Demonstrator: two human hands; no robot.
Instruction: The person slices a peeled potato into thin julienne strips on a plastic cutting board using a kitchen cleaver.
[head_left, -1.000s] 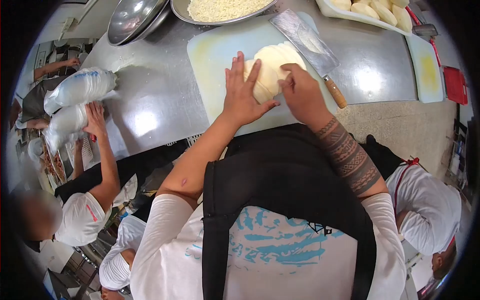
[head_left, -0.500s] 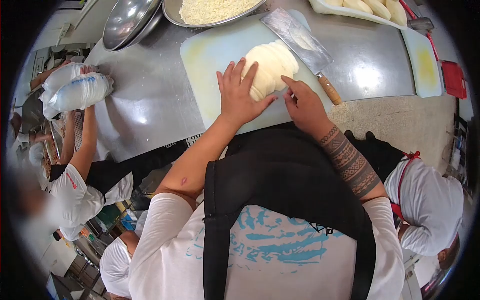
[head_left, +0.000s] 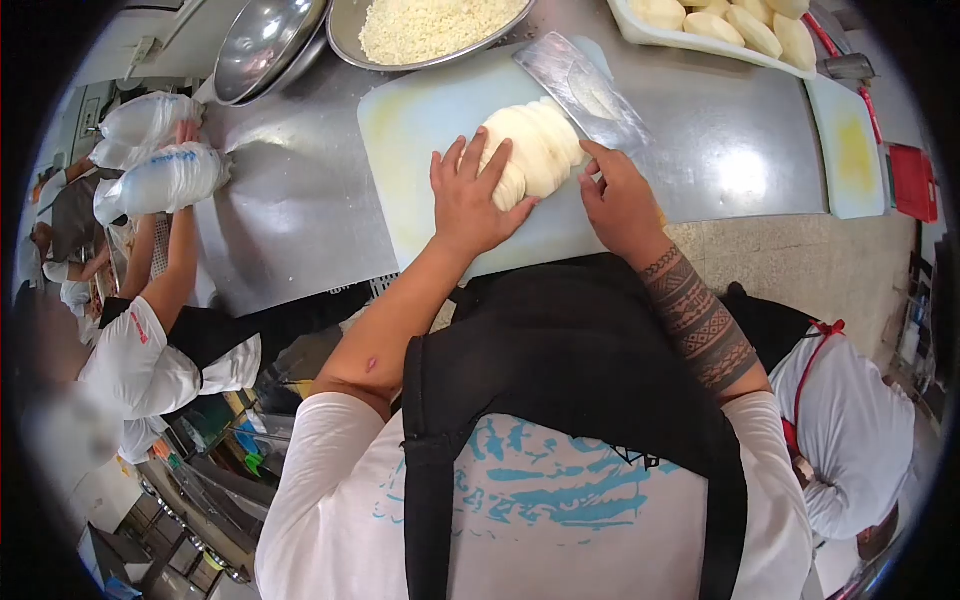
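A row of pale slices (head_left: 540,140), leaning together like a fanned stack, lies on a white cutting board (head_left: 420,120). My left hand (head_left: 470,200) presses on the near end of the slices, its fingers spread over them. My right hand (head_left: 622,205) lies over the handle of a wide cleaver (head_left: 575,80) and hides it, with the fingers curled at the right edge of the slices. The cleaver's blade lies flat on the board behind the slices.
On the steel table (head_left: 290,210) stand a pan of chopped white bits (head_left: 430,25), an empty steel bowl (head_left: 265,40), a white tray of peeled pieces (head_left: 720,25) and a second board (head_left: 850,140). A co-worker at left lifts filled plastic bags (head_left: 165,175). Another person (head_left: 850,420) bends at right.
My right hand has left the slices and moved right onto the cleaver's handle. My left hand stays on the slices. The co-worker has raised the bags.
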